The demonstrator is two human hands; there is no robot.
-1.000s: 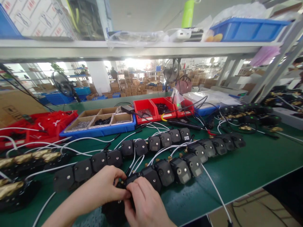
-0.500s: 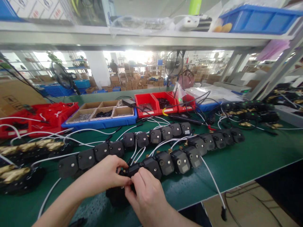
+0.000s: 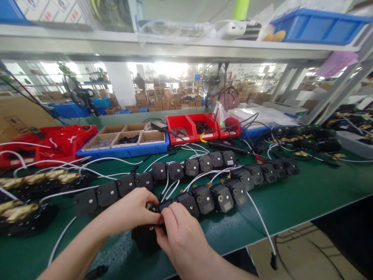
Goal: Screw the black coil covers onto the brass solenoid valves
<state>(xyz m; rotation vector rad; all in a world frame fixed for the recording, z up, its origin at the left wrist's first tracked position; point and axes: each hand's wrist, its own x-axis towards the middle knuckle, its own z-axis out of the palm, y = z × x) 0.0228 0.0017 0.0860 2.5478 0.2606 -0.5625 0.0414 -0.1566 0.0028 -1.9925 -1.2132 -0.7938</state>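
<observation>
Low in the middle of the head view, both hands are closed around a black valve actuator (image 3: 145,238), a boxy unit whose top and right side they mostly cover. My left hand (image 3: 139,210) reaches in from the left, its thumb and bent fingers pinched at the unit's upper edge. From the right, my right hand (image 3: 181,233) presses its curled fingers and thumb against the same unit. Their fingertips nearly meet, and any small part between them is hidden. Just behind stands a row of similar black actuators (image 3: 203,199) with white cables and some brass fittings.
A second actuator row (image 3: 107,194) runs behind. Brass valve bodies (image 3: 17,214) lie at left. Along the back stand a red bin (image 3: 70,149), a blue tray of compartments (image 3: 125,149) and red parts bins (image 3: 180,130). A white cable (image 3: 262,217) hangs over the green bench's front edge (image 3: 291,225).
Both hands stay at the same actuator, with only a slight shift of the fingers. The right fingers have edged slightly upward. The camera view has moved a little.
</observation>
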